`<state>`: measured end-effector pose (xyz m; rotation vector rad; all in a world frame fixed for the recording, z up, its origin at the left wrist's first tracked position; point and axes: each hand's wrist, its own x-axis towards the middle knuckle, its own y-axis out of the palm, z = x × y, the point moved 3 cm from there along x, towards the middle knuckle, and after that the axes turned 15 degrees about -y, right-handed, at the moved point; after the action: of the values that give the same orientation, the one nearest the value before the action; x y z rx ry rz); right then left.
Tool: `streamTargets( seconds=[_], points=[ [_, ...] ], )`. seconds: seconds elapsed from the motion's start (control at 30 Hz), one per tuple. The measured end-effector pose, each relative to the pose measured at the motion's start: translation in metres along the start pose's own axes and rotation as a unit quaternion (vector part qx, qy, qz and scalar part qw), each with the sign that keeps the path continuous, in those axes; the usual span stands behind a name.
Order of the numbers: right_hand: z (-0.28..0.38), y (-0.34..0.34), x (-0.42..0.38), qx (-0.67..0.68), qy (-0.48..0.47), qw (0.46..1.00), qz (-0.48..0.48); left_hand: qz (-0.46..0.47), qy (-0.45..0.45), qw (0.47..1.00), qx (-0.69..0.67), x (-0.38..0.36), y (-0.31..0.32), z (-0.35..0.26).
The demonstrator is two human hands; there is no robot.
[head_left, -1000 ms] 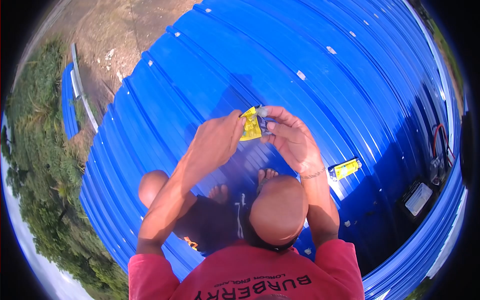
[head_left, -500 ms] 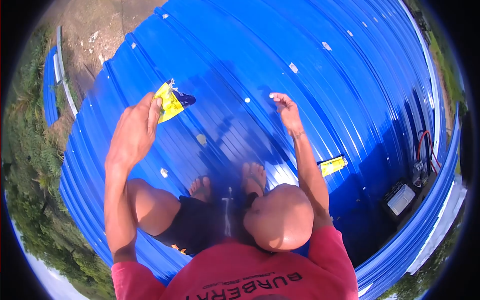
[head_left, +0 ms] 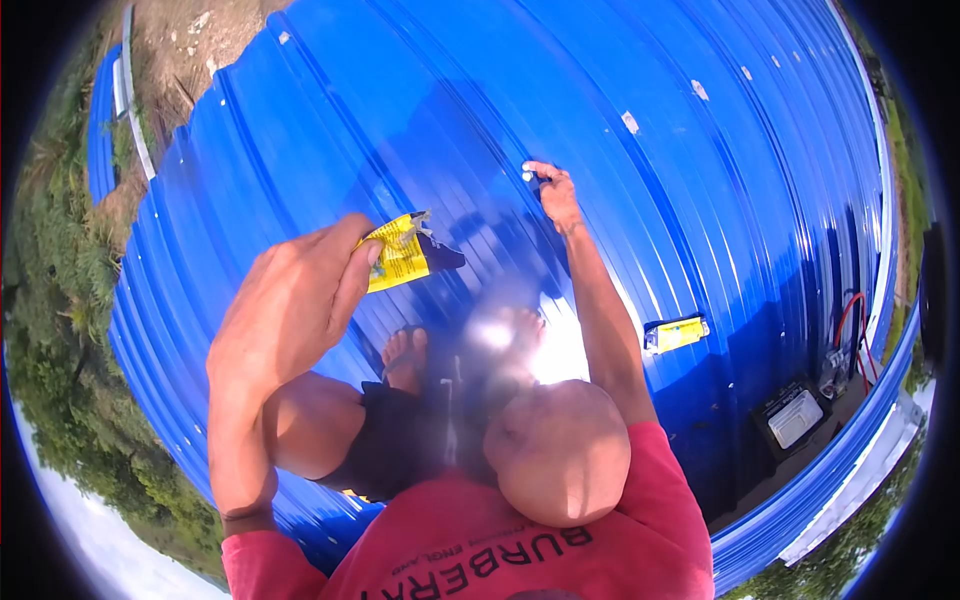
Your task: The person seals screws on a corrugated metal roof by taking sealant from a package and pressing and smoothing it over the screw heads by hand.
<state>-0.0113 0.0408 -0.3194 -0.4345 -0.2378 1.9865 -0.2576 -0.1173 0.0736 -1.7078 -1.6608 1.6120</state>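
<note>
My left hand pinches a torn yellow and dark blue packet between thumb and fingers, its ragged top pointing away to the right. Further out, my right hand reaches to the blue ribbed metal sheet. Its index finger is stretched out, with white material at the tip, right by a small white dab on the sheet. The other fingers are bent and partly hidden. A second yellow packet lies on the sheet beside my right forearm.
Pale patches such as this one dot the sheet. At the right sit a black box with a white panel and a red cable. The sheet's edge borders bushes on the left and bare ground beyond.
My left hand has brought the packet closer and to the right. My right hand has moved slightly left and forward, its fingertip now at the white dab.
</note>
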Motion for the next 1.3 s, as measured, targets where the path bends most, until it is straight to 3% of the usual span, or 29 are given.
streamTargets(
  seconds=[0.37,0.5,0.67,0.87,0.97,1.07,1.17,1.3],
  points=[
    [-0.03,0.002,-0.017,-0.21,-0.089,0.974,0.003,0.036,0.012,0.999,-0.01,0.005,0.0,-0.004],
    [-0.004,0.003,-0.038,-0.324,-0.111,0.94,0.012,0.028,0.015,0.999,-0.016,0.003,-0.001,-0.004],
    [0.013,0.029,-0.05,-0.5,-0.129,0.857,0.007,0.02,0.002,1.0,-0.01,0.001,-0.002,-0.003],
    [0.016,0.057,-0.057,-0.696,-0.14,0.705,-0.002,0.016,0.001,1.0,-0.001,-0.002,-0.003,-0.008],
    [0.019,0.056,-0.058,-0.65,-0.135,0.748,-0.006,0.008,0.0,1.0,-0.003,-0.003,-0.003,-0.009],
    [0.049,0.019,-0.054,-0.363,-0.077,0.929,-0.004,-0.006,-0.003,1.0,-0.007,-0.007,-0.005,-0.004],
    [0.028,0.002,-0.037,-0.271,-0.084,0.959,-0.029,-0.01,-0.015,1.0,-0.013,-0.013,-0.004,0.003],
    [0.004,0.002,-0.022,-0.288,-0.098,0.953,0.008,-0.019,-0.001,1.0,-0.012,-0.016,-0.004,0.004]
  ],
)
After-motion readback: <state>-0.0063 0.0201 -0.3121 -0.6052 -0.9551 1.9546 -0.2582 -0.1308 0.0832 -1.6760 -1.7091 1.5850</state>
